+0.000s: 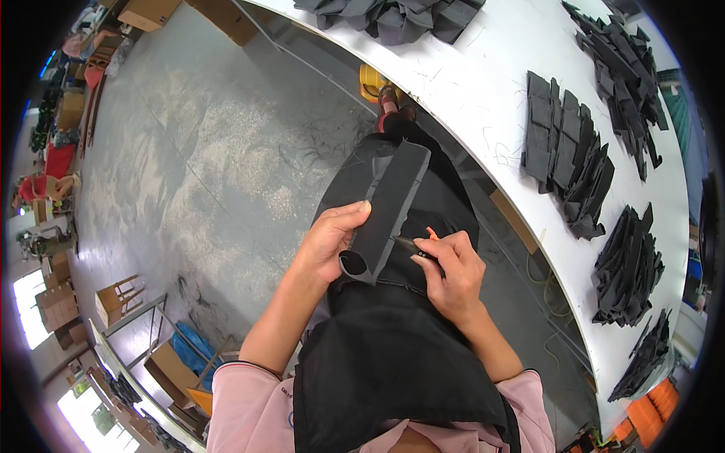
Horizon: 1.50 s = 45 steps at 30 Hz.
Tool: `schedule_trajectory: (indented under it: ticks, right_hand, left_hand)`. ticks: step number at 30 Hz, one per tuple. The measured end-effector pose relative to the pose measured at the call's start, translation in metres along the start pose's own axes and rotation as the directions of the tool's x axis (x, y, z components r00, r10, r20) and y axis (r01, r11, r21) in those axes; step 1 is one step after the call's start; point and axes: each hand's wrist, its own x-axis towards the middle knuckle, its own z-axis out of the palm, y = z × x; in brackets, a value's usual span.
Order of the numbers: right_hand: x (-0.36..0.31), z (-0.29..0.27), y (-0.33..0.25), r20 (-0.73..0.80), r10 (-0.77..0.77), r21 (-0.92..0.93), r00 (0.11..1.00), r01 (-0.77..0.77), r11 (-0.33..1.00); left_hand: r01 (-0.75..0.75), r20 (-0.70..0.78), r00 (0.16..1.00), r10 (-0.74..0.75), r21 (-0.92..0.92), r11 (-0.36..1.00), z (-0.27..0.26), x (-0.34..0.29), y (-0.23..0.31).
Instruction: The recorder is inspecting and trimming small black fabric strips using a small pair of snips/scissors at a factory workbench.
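Observation:
My left hand (332, 238) grips a long black fabric piece (394, 192) along its left edge, thumb on top. The piece lies over my lap, lighter grey along its borders, and its near end curls into a loop. In my right hand (457, 268) is a small dark cutting tool, apparently thread snips (406, 243), pinched between thumb and fingers. The pointed tip sits at the fabric's right edge; whether it touches cannot be made out. A bit of orange (431, 233) shows beside the right fingers. Beneath both hands is my black apron (393, 355).
To my right curves a white table (498, 98) bearing several piles of black fabric pieces (563, 143). A yellow object (371, 81) stands near my feet. At left are a wooden stool (119, 298), cardboard boxes (59, 306) and a metal-framed rack (155, 317). Other people work far left.

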Motion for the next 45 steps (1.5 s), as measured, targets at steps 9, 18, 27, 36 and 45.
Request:
schedule_trajectory:
  ticks: [9, 18, 27, 36, 45]
  right_hand:
    - [-0.002, 0.000, -0.009, 0.013, 0.083, 0.063, 0.996, -0.084, 0.994]
    - [-0.001, 0.000, -0.006, 0.020, 0.088, 0.043, 0.996, -0.089, 0.995]
    - [0.004, 0.003, -0.011, 0.011, 0.148, 0.064, 0.989, -0.149, 0.987]
    - [0.015, 0.018, -0.018, 0.071, 0.115, 0.426, 0.991, -0.134, 0.895]
    - [0.014, 0.037, -0.019, 0.120, -0.010, 0.265, 0.993, -0.022, 0.964]
  left_hand:
    - [-0.031, -0.028, 0.999, 0.033, 0.048, 0.998, -0.004, 0.004, -0.003]
    - [-0.012, -0.037, 0.999, 0.015, 0.085, 0.996, -0.011, 0.006, -0.006]
    - [-0.015, -0.006, 1.000, 0.015, -0.008, 1.000, -0.010, 0.005, -0.006]
    - [0.098, 0.328, 0.941, 0.087, -0.508, 0.856, -0.011, 0.016, -0.027]
    - [0.290, 0.456, 0.889, 0.036, -0.623, 0.726, -0.001, 0.016, -0.035]
